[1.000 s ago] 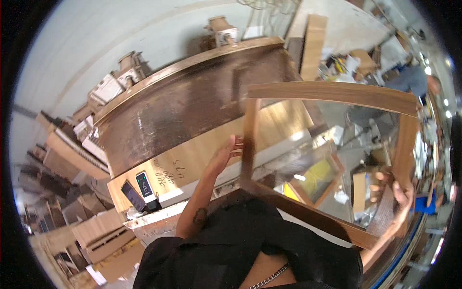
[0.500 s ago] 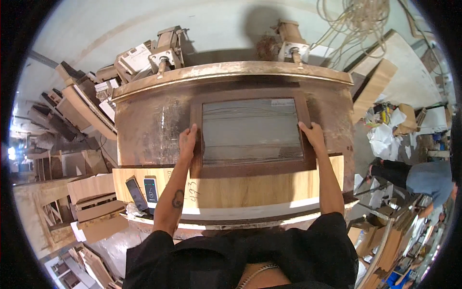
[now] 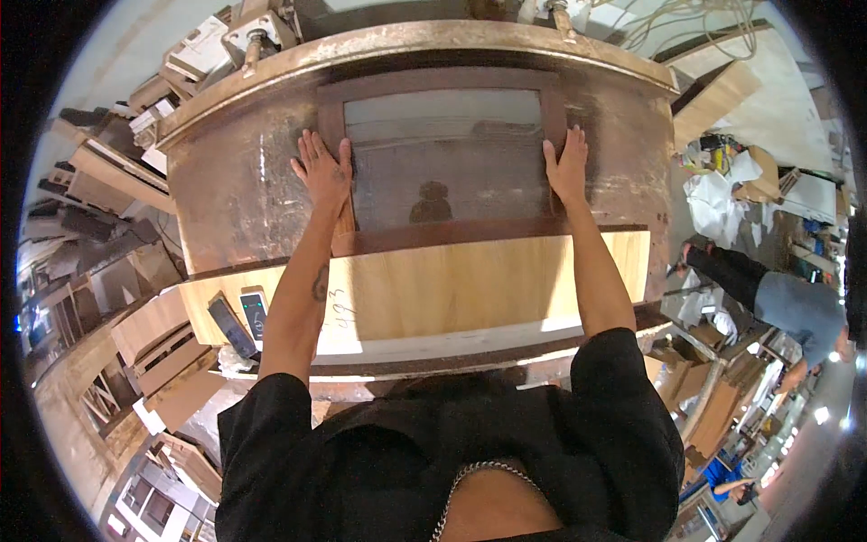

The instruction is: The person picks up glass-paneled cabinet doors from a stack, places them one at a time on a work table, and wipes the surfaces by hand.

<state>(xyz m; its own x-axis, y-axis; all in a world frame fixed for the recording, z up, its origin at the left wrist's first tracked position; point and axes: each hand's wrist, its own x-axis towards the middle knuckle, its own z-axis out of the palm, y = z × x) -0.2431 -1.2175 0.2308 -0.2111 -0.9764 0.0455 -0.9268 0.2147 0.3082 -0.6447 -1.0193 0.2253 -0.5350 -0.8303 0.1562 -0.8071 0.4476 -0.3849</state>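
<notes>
A brown wooden frame with a glass pane [image 3: 442, 163] lies flat on the worn brown worktable [image 3: 235, 194], its far edge close to the table's raised back rail. My left hand [image 3: 325, 170] rests with fingers spread on the frame's left side piece. On the right side piece lies my right hand [image 3: 566, 165], thumb and fingers stretched out and apart. Neither hand grips anything. A light wood board [image 3: 452, 282] with handwritten marks lies nearer to me, along the frame's near edge.
Two dark phone-like devices, one with a lit screen [image 3: 256, 316], lie on the board's left end. Metal clamp screws [image 3: 255, 52] stand behind the back rail [image 3: 415, 38]. Wood offcuts fill the left; white plastic scraps [image 3: 713, 203] and a person in grey [image 3: 795, 307] are at right.
The frame has gone from raised and held by its sides to lying flat against the table, farther away. Both hands have loosened their grip and spread on its sides. My view has tilted down.
</notes>
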